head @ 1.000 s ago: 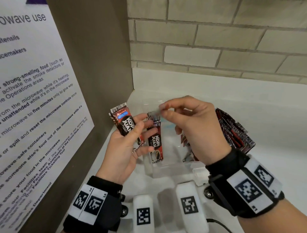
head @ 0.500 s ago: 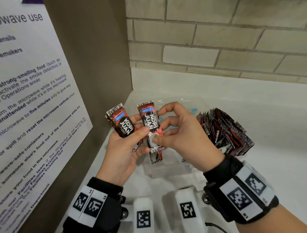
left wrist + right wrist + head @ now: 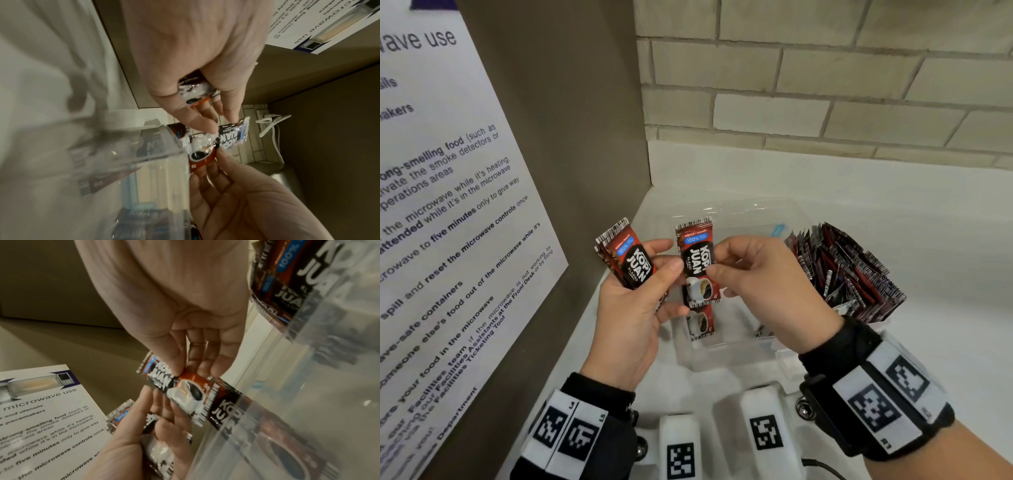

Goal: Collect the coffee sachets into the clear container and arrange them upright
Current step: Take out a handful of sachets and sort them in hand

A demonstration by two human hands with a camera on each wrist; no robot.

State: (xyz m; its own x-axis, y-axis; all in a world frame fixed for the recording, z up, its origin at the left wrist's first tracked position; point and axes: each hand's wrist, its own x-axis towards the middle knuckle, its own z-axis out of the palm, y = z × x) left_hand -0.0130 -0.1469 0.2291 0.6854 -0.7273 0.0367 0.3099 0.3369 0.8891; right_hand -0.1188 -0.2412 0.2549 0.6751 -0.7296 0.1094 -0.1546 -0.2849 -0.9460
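Note:
My left hand grips a small stack of red-and-black coffee sachets, thumb across their front. My right hand pinches one sachet by its middle, upright and face-on, just right of the left thumb. In the right wrist view the pinched sachet lies between thumb and fingers. Another sachet shows below it, over the left end of the clear container; what holds it I cannot tell. A packed row of sachets stands on edge at the container's right end.
A brown cabinet side with a microwave-use notice stands close on the left. A brick wall rises behind the white counter. White tagged blocks lie at the counter's front edge.
My right hand shifted its pinch from the sachet's top edge to its middle and raised it upright and face-on beside the left thumb. The left hand kept its stack.

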